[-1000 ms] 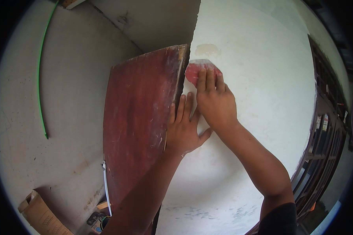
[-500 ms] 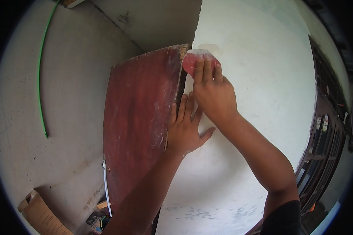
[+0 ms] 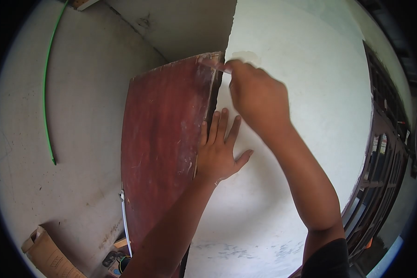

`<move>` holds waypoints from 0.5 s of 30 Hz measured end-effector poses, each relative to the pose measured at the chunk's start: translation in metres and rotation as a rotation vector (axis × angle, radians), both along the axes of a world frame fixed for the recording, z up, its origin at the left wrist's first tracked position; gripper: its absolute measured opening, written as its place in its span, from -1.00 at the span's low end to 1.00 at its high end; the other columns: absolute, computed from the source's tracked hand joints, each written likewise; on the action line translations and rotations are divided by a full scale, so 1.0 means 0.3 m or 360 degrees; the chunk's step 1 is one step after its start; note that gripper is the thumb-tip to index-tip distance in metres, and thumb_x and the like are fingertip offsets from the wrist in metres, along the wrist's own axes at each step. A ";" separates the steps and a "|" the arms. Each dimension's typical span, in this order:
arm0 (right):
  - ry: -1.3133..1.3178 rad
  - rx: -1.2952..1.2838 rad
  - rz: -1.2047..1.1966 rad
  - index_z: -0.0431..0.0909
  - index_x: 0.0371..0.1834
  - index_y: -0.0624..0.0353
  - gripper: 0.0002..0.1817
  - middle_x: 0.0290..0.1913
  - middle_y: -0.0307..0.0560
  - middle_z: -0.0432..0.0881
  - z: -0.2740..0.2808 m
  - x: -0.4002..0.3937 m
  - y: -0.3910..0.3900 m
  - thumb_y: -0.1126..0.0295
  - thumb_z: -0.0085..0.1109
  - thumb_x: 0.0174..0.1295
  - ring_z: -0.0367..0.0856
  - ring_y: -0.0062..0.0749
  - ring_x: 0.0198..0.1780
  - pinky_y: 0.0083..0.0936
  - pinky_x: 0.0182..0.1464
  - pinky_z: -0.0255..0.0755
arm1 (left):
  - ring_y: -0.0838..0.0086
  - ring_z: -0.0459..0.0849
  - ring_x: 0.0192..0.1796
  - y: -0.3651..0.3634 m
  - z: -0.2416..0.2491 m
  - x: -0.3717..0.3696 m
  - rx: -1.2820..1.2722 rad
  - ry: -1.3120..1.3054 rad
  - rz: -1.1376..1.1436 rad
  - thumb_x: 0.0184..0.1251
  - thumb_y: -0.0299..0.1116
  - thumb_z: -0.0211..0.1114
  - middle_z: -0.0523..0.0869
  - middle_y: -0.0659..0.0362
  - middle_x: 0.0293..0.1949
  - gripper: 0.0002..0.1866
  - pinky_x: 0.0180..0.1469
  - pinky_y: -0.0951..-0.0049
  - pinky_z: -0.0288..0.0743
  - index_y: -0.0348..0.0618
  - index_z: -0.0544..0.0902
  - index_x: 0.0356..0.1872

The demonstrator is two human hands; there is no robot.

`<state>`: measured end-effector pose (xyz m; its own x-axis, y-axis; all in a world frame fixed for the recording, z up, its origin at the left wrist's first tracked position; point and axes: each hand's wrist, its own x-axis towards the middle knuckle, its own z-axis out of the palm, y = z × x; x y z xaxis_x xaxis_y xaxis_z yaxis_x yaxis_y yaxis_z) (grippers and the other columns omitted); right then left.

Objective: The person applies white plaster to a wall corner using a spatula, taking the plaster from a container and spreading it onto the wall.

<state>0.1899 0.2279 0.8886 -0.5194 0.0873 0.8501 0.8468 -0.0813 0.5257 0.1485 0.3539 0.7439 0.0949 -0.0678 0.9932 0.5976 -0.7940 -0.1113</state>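
Note:
My left hand lies with spread fingers across the edge of a red wooden panel and the pale wall. Higher up, my right hand is closed on a thin red scraper, seen nearly edge-on and a little blurred. The scraper reaches over the panel's top right corner, where the edge is worn and whitish. Just above my right hand, a damp-looking patch marks the wall.
A green strip hangs on the grey wall at the left. At the bottom left are a cardboard box and a white cable. Dark window frames stand at the right.
My right hand has turned from lying flat over the scraper to gripping it side-on, and the scraper has swung left from the wall over the panel's corner. My left hand stays in place.

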 end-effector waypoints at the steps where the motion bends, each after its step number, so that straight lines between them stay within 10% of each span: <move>1: 0.0244 -0.0047 0.0409 0.62 0.13 0.41 -0.58 -0.07 0.21 0.79 0.059 0.023 -0.005 0.34 0.30 0.29 0.79 -0.23 -0.15 -0.41 -0.28 0.62 | -0.11 0.12 0.66 -0.003 0.001 -0.001 0.0015 0.0006 -0.0015 0.33 0.24 0.34 0.19 -0.21 0.61 -0.09 0.58 -0.24 0.05 -0.10 0.36 0.56; 5: 0.1258 -0.0593 0.1341 0.63 0.13 0.43 -0.61 -0.20 0.03 0.78 0.229 0.158 0.002 0.34 0.28 0.37 0.68 -0.42 -0.31 -0.47 -0.22 0.61 | -0.14 0.07 0.67 0.001 -0.001 -0.004 0.0011 0.0026 -0.0007 0.38 0.26 0.29 0.12 -0.20 0.65 -0.07 0.59 -0.23 0.03 -0.06 0.27 0.63; 12: 0.1451 -0.0409 0.0881 0.67 -0.02 0.42 -0.72 -0.37 -0.09 0.68 0.222 0.332 0.043 0.39 0.25 0.37 0.49 -0.49 -0.54 -0.47 -0.37 0.44 | -0.13 0.06 0.68 0.000 0.003 -0.002 0.0013 0.0029 -0.0014 0.40 0.25 0.27 0.10 -0.19 0.66 -0.08 0.60 -0.24 0.01 -0.06 0.26 0.63; 15: 0.1577 -0.0500 0.1180 0.67 0.01 0.37 -0.71 -0.26 -0.14 0.67 0.216 0.368 -0.025 0.36 0.19 0.40 0.48 -0.54 -0.35 -0.54 -0.28 0.40 | -0.14 0.06 0.68 0.000 -0.002 -0.004 0.0004 0.0036 -0.0015 0.39 0.25 0.28 0.10 -0.20 0.66 -0.07 0.60 -0.24 0.01 -0.06 0.25 0.63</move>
